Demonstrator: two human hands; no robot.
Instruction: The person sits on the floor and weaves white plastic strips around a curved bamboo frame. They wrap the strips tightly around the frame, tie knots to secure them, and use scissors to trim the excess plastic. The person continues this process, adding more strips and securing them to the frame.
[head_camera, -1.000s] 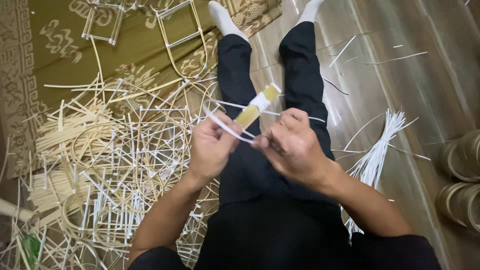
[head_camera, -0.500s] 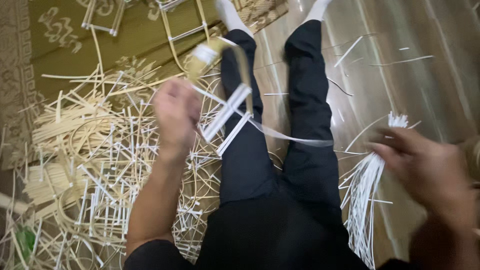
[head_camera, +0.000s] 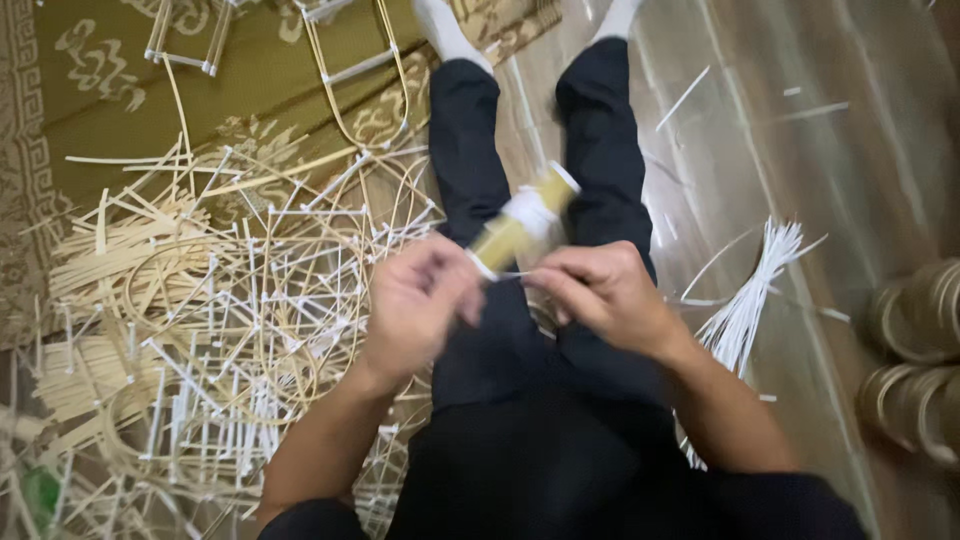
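Note:
I sit on the floor with my legs in black trousers (head_camera: 470, 140) stretched out ahead. Over my lap, my left hand (head_camera: 415, 300) grips the near end of a short yellow bamboo piece (head_camera: 520, 225) bound with white strip around its middle. My right hand (head_camera: 600, 290) is close beside it, with its fingers pinched on a thin white strip (head_camera: 510, 273) at the piece's near end. The bamboo piece points away from me, between my knees. Both hands are blurred by motion.
A big heap of pale bamboo sticks and bound frames (head_camera: 220, 330) covers the floor to my left, on an olive patterned mat (head_camera: 110, 70). A bundle of white strips (head_camera: 745, 315) lies on the wooden floor at my right. Round bamboo rings (head_camera: 915, 360) stack at the right edge.
My left hand came back from the raised left side with the bamboo piece, and my right hand returned from the white bundle. Both hands meet again over my lap.

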